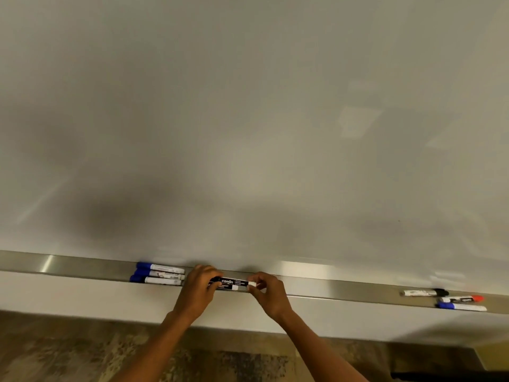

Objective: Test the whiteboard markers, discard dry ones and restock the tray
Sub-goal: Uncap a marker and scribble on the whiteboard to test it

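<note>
Both hands hold a black marker [230,283] level over the tray [344,290]: left hand [199,285] grips the cap end, right hand [265,289] pinches the white end, apparently to pull it open for testing. Three blue markers [159,274] lie just beyond the left hand.

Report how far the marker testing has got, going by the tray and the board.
Looks done: three blue-capped markers lie grouped on the tray, perhaps sorted. In hand: both hands hold a black Camlin marker over the tray, left hand on one end, right hand pinching the white end. Left: the whiteboard shows no test strokes, and a black-capped marker, a red-capped marker and a blue-capped marker wait at right.
</note>
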